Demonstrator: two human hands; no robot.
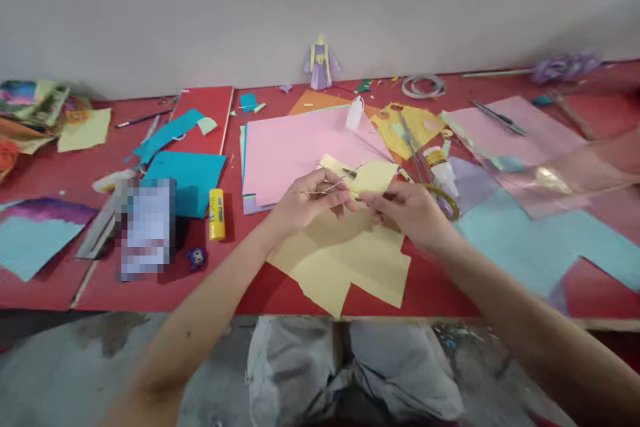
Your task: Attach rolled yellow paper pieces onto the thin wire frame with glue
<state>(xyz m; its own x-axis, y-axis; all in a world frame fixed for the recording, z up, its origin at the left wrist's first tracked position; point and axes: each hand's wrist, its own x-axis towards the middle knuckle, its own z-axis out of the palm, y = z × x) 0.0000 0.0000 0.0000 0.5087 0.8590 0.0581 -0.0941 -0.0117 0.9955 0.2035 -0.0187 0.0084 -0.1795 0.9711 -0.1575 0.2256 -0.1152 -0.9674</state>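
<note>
While my left hand (316,197) holds thin wire (344,177) and my right hand (409,208) pinches the small paper (376,177) above the larger sheet (345,257), the paper seems light, easily creased, best gripped by its edges.

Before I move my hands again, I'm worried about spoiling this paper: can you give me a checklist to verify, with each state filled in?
1. Small pale yellow paper held by left hand and right hand: ok.
2. Thin wires at the left hand's fingers: ok; how firmly gripped, cannot tell.
3. Larger pale yellow paper beneath the hands, with straight, unbroken edges: not ok, its near edge is notched.
4. Tape roll clear of the right hand: cannot tell, they overlap in view.
5. Yellow glue stick away from both hands: ok.
6. Paper doll upright at the table's back: ok.
</note>
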